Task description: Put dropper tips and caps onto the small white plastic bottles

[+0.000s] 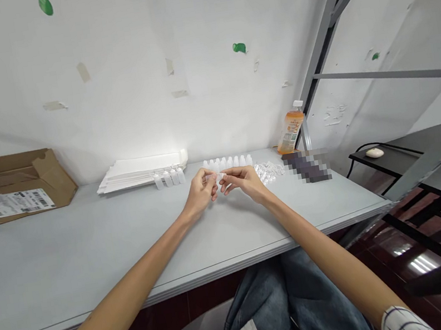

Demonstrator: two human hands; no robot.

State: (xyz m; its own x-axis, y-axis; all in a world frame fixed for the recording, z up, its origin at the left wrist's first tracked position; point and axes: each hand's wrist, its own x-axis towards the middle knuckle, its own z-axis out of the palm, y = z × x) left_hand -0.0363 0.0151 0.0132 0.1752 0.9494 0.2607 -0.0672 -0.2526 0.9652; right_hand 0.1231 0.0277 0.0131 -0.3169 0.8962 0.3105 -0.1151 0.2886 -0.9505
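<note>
My left hand (202, 191) and my right hand (244, 182) meet above the middle of the table. Between their fingertips shows a small white plastic bottle (220, 177), partly covered by the fingers. The left hand is closed around it. The right thumb and forefinger pinch at its right end; whether they hold a separate small part is hidden. Just behind the hands stands a row of several small white bottles (235, 161). A pile of small white plastic pieces (270, 171) lies right of my right hand. Several bottles with tips fitted (168, 179) stand to the left.
Flat white cardboard sheets (141, 170) are stacked against the wall. An open cardboard box (17, 188) sits at far left. At right stand an orange drink bottle (291, 129) and a blurred dark object (307, 166), beside a grey metal frame (318, 30). The table's edge (238, 268) runs before my lap.
</note>
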